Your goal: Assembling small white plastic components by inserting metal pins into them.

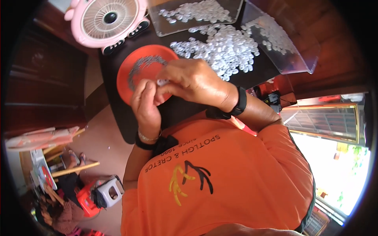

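Note:
Over an orange plate [123, 74] my two hands meet, fingertips close together. A small white plastic clip [162, 82] shows between them. My left hand [146, 104] is closed, its thumb and fingers pinched at the clip's near side. From the right my right hand [195, 80] bends over the clip, fingers curled and pressed together; whatever its fingertips grip is hidden. Inside the plate lie many thin grey metal pieces [147, 61] resembling small nails. Beyond my right hand, a large heap of similar white plastic clips [228, 49] spreads over the dark table [118, 114].
Behind the heap stands a clear plastic tray [159, 27] with more white pieces. Another clear bin [303, 59] lies at the right. A pink fan [110, 17] stands at the back left. On the floor at lower left are a red stool [88, 200] and a white stool [111, 191].

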The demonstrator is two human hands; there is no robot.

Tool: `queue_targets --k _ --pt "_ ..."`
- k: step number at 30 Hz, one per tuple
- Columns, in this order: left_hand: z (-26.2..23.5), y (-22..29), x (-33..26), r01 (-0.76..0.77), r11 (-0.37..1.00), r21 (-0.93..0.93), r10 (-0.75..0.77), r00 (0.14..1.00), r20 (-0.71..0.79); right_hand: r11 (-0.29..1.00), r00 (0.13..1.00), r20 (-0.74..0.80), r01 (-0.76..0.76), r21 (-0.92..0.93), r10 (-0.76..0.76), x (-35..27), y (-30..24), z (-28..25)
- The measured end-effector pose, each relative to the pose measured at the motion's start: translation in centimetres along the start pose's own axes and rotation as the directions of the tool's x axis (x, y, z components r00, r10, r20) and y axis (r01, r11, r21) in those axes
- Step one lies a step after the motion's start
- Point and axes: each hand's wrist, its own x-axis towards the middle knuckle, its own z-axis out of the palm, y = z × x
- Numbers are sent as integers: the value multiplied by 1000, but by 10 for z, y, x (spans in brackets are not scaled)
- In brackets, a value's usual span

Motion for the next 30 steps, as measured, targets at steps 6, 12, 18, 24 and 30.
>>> queue_targets --k 6,12,18,24,30 --pt "-11 2 5 41 999 -16 -41 999 -10 755 844 -530 -397 -522 78 9 50 -139" --pt "-10 2 5 55 998 -5 -55 998 9 571 878 -478 -376 -730 -33 13 78 -180" --pt "-14 -1 3 79 997 8 -79 996 34 839 902 77 -359 -409 424 25 115 -82" --pt "-19 2 -2 75 996 57 -77 997 31 717 723 347 -287 -635 597 30 166 -35" --pt "-21 0 -2 81 996 46 -83 996 39 714 733 338 -279 -642 590 33 167 -23"
